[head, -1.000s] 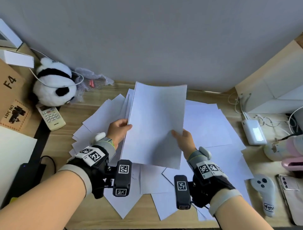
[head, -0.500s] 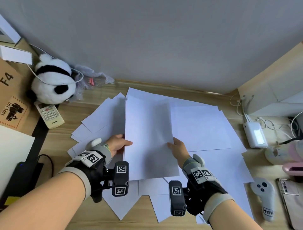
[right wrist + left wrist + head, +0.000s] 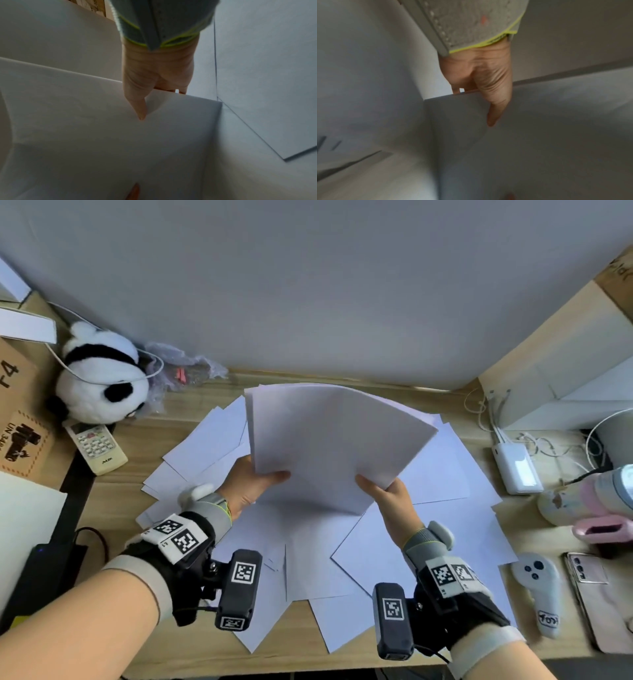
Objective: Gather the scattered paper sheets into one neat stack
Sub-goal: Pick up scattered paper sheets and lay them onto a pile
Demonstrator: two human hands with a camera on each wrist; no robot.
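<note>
From the head camera, both hands hold a thin bundle of white paper sheets [image 3: 329,440] lifted and tilted above the wooden desk [image 3: 113,498]. The left hand [image 3: 250,484] pinches its near left corner, thumb on top; the right hand [image 3: 390,501] pinches the near right edge likewise. More loose white sheets [image 3: 438,529] lie fanned out beneath. Around them sit a black-and-white plush panda [image 3: 99,381], a cream remote control [image 3: 97,446], crumpled clear plastic wrap [image 3: 185,368], a white power bank [image 3: 517,467], a grey handheld controller [image 3: 539,594] and a pinkish phone [image 3: 596,594].

The left wrist view shows the left hand's thumb [image 3: 494,108] pressed on the bundle [image 3: 539,142], fingers hidden beneath it.

The right wrist view shows the same: thumb [image 3: 139,105] on top of the bundle [image 3: 102,135], fingers under its edge, loose sheets [image 3: 265,81] beyond.
</note>
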